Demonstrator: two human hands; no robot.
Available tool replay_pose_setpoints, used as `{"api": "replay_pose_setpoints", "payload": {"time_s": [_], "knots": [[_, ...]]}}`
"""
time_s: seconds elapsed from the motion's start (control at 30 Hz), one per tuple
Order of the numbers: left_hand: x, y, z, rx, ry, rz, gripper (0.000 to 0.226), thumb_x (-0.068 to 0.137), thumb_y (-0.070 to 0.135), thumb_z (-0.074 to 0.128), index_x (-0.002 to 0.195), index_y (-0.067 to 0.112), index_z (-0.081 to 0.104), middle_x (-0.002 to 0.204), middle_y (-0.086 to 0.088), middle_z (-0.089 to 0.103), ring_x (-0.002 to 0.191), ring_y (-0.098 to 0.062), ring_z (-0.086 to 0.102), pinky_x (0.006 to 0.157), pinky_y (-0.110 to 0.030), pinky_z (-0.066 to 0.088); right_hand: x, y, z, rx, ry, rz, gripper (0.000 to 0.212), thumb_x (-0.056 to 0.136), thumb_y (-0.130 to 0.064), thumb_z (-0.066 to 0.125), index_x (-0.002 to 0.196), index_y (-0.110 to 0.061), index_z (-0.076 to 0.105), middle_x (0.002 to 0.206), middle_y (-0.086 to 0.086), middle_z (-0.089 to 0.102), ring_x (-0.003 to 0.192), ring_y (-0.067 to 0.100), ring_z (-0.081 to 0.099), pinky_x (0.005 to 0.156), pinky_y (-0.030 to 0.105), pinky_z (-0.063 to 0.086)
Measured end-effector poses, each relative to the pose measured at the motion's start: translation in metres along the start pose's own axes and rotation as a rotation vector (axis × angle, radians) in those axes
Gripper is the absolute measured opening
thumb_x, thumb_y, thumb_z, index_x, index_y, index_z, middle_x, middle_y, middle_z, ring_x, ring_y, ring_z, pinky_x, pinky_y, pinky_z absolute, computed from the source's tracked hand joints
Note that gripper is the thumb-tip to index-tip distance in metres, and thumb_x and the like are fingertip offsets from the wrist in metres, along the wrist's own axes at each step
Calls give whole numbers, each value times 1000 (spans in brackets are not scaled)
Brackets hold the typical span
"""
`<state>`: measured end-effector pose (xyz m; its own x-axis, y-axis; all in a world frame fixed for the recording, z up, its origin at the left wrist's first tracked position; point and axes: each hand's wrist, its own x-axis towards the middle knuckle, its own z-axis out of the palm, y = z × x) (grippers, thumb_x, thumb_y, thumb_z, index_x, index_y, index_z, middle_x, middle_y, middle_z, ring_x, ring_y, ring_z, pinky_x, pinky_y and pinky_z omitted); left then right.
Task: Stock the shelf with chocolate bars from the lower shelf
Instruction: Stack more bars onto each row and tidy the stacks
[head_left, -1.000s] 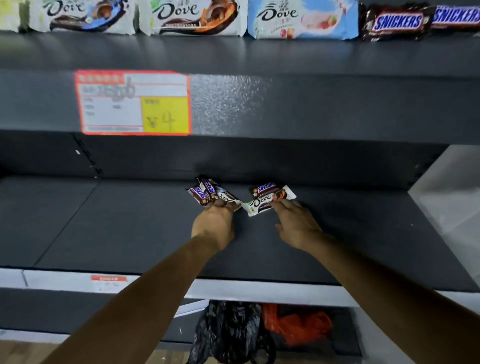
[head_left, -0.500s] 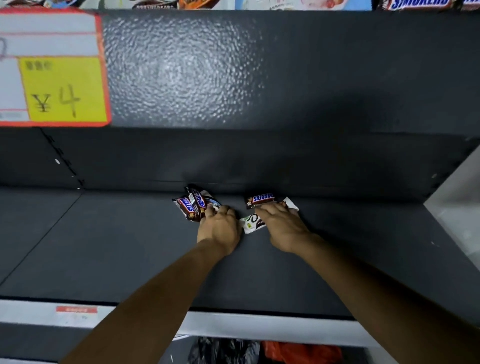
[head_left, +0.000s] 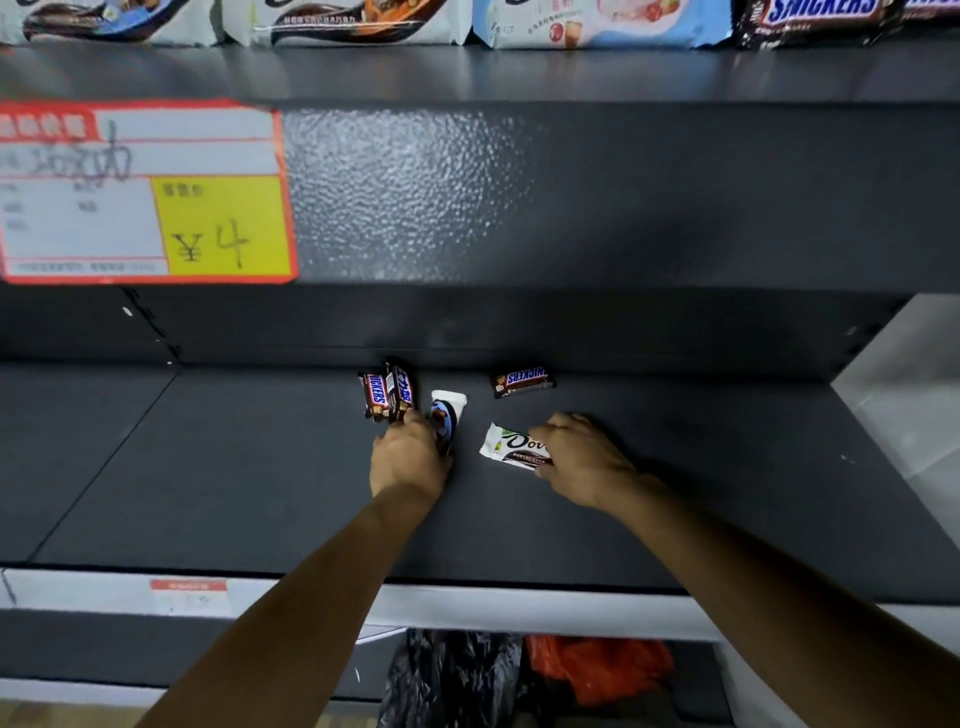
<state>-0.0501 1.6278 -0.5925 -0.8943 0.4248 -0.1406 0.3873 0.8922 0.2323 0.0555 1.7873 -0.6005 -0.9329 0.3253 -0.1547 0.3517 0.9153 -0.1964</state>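
both my arms stretch over the lower shelf (head_left: 208, 467). my left grip (head_left: 410, 457) curls round a blue-and-white bar (head_left: 448, 410) beside two snickers bars (head_left: 387, 397); my right grip (head_left: 582, 457) pinches a white dove bar (head_left: 511, 444), a lone snickers (head_left: 522, 382) lying beyond.

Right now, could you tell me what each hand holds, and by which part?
Left hand: white-and-blue wrapped bar, near end. Right hand: white Dove bar, right end.
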Motion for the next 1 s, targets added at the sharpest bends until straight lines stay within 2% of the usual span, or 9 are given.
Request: {"api": "replay_pose_setpoints", "payload": {"time_s": [0.2,0.4,0.5,0.57,0.63,0.73,0.87,0.93,1.0], "knots": [[-33,-12,-2,-168,-43,62,53,76,16,66,125,11,47,122,-12,50,107,-32,56,91,-33,44,-36,-16,1,-30,44,13,42,84,-28,57,124,-14,52,125,6,52,120,24,43,102,30,35],[-77,-33,-18,-152,-57,204,55,80,20,63,132,17,46,126,-9,38,102,-34,57,94,-36,47,-87,-34,-5,-37,154,10,47,82,-26,56,127,-14,50,124,4,49,118,24,40,101,33,36],[-105,-41,-37,-56,-52,282,56,82,20,58,136,18,40,131,-8,41,104,-33,57,91,-35,47,-114,-46,-18,-71,296,-77,51,62,-20,74,110,-10,63,104,6,59,100,27,52,82,41,52],[-124,-45,-54,26,5,345,57,85,20,54,139,18,34,132,-6,42,104,-31,57,87,-35,46,-133,-56,-30,-93,413,-114,54,49,-21,81,101,-11,67,94,4,62,92,22,48,72,38,56],[-143,-48,-76,67,107,420,61,82,18,60,138,15,38,127,-6,49,99,-30,59,81,-33,48,-153,-70,-46,-122,489,-151,55,50,-22,81,102,-11,67,95,3,62,92,20,44,73,36,54],[-166,-56,-107,61,277,600,70,48,8,83,113,9,58,91,-7,65,71,-26,65,58,-27,54,-180,-88,-75,-142,601,-181,51,56,-20,77,105,-11,65,97,3,61,91,21,47,73,36,53],[-197,-63,-154,117,491,812,68,50,0,80,115,1,60,95,-12,67,84,-30,66,83,-36,55,-212,-108,-112,-165,732,-221,45,66,-20,66,110,-13,60,100,3,60,91,20,46,74,36,52],[-209,-64,-181,169,616,870,57,56,-1,76,112,-2,64,99,-14,68,90,-31,67,87,-38,53,-225,-117,-132,-170,773,-241,46,67,-20,70,111,-12,62,102,3,60,92,20,46,75,35,51],[-213,-65,-204,219,714,932,44,70,-2,56,114,-3,62,104,-15,67,94,-30,66,92,-39,51,-235,-126,-153,-175,825,-271,41,74,-23,59,114,-13,57,105,1,55,92,20,47,75,35,49]]}}
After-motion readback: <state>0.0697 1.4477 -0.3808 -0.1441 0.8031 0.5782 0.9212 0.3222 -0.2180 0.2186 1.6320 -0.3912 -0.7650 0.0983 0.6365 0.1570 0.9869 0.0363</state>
